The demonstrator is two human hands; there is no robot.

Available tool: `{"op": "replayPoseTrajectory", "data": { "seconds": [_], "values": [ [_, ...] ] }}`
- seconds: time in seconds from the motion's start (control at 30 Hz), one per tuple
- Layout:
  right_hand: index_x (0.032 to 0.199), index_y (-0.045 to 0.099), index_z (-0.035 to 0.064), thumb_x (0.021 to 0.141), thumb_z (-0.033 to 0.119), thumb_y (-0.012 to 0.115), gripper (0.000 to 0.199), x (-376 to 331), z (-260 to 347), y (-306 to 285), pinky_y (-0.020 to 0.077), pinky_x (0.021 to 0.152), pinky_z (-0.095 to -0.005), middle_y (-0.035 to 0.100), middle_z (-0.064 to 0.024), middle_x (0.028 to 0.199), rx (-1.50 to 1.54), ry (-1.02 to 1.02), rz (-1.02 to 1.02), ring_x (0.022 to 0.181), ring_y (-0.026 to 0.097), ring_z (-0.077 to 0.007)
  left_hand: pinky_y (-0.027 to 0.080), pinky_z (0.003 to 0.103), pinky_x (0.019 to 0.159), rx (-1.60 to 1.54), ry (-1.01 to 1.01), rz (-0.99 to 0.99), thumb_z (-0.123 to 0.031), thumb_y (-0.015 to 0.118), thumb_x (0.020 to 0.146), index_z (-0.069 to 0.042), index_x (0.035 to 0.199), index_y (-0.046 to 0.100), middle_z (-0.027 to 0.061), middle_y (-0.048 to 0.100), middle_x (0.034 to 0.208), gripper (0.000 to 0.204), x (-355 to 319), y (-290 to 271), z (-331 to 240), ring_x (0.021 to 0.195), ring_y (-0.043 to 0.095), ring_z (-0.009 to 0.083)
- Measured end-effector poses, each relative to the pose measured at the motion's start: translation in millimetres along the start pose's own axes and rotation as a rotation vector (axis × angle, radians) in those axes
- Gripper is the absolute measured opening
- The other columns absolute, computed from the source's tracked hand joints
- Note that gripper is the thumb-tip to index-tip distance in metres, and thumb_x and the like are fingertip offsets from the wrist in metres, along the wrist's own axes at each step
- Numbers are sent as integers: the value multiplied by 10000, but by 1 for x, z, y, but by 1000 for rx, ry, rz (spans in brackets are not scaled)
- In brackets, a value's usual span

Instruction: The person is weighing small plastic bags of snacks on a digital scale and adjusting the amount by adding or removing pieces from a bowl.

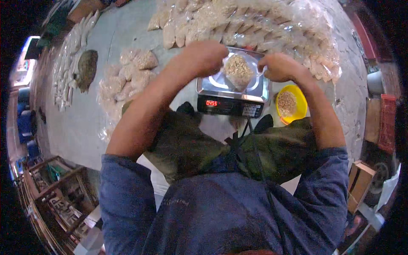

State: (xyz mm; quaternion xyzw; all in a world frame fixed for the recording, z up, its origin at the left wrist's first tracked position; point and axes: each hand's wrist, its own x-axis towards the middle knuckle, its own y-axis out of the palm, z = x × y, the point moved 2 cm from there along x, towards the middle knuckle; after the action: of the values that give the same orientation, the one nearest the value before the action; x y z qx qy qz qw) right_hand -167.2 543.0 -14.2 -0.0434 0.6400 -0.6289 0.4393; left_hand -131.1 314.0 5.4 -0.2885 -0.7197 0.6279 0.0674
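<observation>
A clear plastic bag of pale, nut-like pieces stands on the silver pan of a digital scale with a lit red display, in front of my crossed legs. My left hand is closed at the left side of the bag's top. On the opposite side my right hand pinches with thumb and fingers. Both seem to hold the thin, see-through upper edges of the bag, which are hard to make out. To the right of the scale sits a yellow bowl partly filled with similar pieces.
Many filled clear bags lie in rows beyond the scale. A smaller heap of filled bags is on the left, near a dark brown bundle and another row of bags. At the right edge stand a red crate and a cardboard box.
</observation>
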Motion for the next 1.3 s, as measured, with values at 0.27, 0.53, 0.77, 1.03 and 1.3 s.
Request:
{"op": "replayPoseTrajectory", "data": {
  "seconds": [0.27,0.53,0.77,1.03,1.3],
  "values": [
    [978,682,25,836,148,574,218,-1,-11,-6,514,814,-423,688,-191,918,133,-120,-303,886,661,-362,514,497,775,-46,-61,-124,-257,595,883,-35,898,664,199,670,907,232,-10,0,45,884,641,410],
    [1024,672,35,865,154,567,225,16,0,-13,514,805,-407,692,-175,915,171,-98,-295,875,671,-335,538,477,768,-94,-94,-230,-235,629,846,-47,901,708,218,684,886,212,-37,-22,40,860,671,389],
    [1037,664,27,890,160,557,225,49,17,-6,512,795,-411,686,-183,945,141,-191,-289,878,659,-361,516,480,710,-123,-104,-183,-259,621,881,4,821,685,228,653,754,277,-40,-21,49,762,645,407],
    [945,693,24,757,117,598,230,126,-3,69,521,791,-474,673,-235,933,-122,-203,10,888,660,-390,520,479,772,-98,-113,-104,-226,658,828,-49,934,678,197,680,895,207,-25,-7,55,867,652,386],
    [918,691,58,738,138,627,207,142,-12,115,510,772,-486,676,-209,898,-35,-266,-59,869,652,-392,511,478,834,-151,-145,-100,-239,663,822,-73,1010,677,183,685,945,251,-30,-13,54,936,643,379]
  ]
}}
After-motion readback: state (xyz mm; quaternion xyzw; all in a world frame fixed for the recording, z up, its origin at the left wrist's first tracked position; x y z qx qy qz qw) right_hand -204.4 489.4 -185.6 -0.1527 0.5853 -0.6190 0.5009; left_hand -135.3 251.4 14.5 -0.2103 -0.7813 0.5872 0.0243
